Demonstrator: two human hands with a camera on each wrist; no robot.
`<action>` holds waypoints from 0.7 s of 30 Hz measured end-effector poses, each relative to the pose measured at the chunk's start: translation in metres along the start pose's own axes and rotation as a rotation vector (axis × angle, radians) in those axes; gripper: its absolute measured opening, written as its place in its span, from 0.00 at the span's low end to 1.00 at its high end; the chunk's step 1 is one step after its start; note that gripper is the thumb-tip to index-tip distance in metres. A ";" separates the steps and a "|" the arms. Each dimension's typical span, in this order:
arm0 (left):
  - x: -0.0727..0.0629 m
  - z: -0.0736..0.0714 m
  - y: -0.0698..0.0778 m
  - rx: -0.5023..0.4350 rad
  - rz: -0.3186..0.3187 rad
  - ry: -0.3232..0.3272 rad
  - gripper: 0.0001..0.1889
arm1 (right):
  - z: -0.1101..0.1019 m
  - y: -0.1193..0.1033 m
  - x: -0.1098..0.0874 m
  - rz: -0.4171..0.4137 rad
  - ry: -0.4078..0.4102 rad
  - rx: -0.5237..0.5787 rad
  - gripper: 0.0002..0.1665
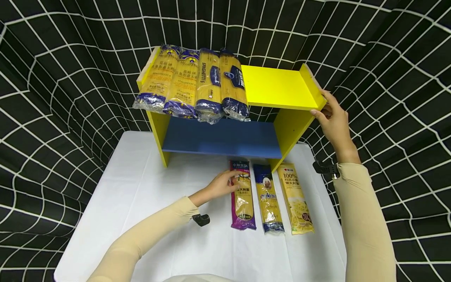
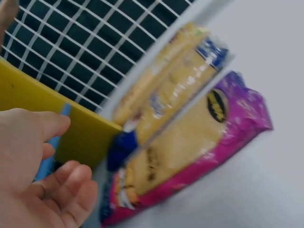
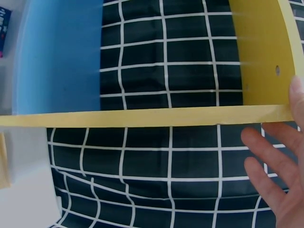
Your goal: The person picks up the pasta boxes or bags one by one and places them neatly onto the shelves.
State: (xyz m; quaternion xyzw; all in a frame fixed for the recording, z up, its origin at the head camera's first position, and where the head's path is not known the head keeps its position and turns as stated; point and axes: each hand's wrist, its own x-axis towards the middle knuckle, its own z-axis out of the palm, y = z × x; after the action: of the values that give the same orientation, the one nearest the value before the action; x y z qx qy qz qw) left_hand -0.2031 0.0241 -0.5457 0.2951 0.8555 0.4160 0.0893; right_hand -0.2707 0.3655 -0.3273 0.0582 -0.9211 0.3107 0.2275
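In the head view, my left hand [image 1: 223,184] is over a purple-edged pasta packet [image 1: 244,211] lying on the table. The left wrist view shows that hand [image 2: 52,175] with fingers loosely bent and nothing between them, apart from the packet. My right hand [image 1: 334,121] holds the upper right corner of a yellow shelf [image 1: 278,86]. In the right wrist view its thumb is at the board's edge and the fingers of the hand [image 3: 280,166] are on the outer side. Several spaghetti packets [image 1: 208,86] lie side by side on the shelf's top, filling its left part.
Right of the purple-edged packet lie a blue-and-yellow pasta packet [image 1: 269,199] and a yellow pasta packet [image 1: 296,199]. The shelf has a blue lower board [image 1: 222,137] and stands at the back of the white table [image 1: 148,219]. Black cloth with a white grid [image 1: 70,98] surrounds the table.
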 end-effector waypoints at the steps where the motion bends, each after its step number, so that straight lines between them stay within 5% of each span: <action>1: 0.000 0.004 -0.003 0.012 -0.017 -0.011 0.31 | 0.000 0.000 0.000 -0.002 0.000 0.000 0.37; 21: 0.006 0.055 -0.035 0.050 -0.379 -0.106 0.47 | 0.001 -0.001 0.000 0.006 -0.003 0.003 0.37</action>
State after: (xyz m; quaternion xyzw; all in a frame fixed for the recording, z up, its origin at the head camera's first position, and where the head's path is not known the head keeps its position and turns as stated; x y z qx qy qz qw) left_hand -0.2015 0.0473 -0.6064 0.1524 0.8998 0.3545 0.2035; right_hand -0.2713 0.3646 -0.3275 0.0564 -0.9211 0.3127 0.2251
